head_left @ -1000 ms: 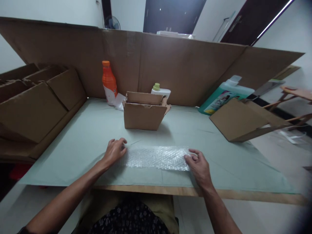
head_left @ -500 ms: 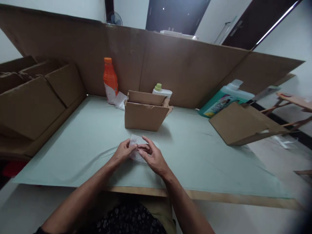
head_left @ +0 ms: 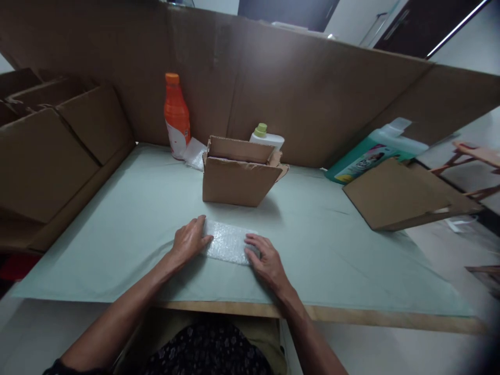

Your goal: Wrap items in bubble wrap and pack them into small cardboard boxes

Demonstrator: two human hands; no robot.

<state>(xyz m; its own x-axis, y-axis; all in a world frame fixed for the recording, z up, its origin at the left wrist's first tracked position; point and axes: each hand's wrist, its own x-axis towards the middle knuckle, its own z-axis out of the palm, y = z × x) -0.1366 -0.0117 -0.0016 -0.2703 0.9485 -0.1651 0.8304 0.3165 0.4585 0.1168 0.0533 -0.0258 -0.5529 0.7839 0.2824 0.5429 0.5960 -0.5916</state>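
A translucent strip of bubble wrap (head_left: 227,241) lies stretched out flat on the pale green table cover, close to the front edge. At its left end my left hand (head_left: 190,238) grips it, thumb over the top and fingers along the end. My right hand (head_left: 267,258) has hold of the other end, with bent fingers and thumb on the plastic. Just behind the strip stands a small open cardboard box (head_left: 234,182), its flaps up; its inside is mostly hidden.
Behind the box are an orange bottle (head_left: 176,117), a clear plastic packet (head_left: 194,154) and a white bottle with a green cap (head_left: 267,137). A teal jug (head_left: 363,156) leans at right behind a cardboard piece (head_left: 394,195). Large cartons (head_left: 42,161) line the left; a cardboard wall (head_left: 297,94) closes the back.
My hands were close together over the bubble wrap. Now they are apart, one at each end, and more of the strip shows between them. The view has tilted down a little.
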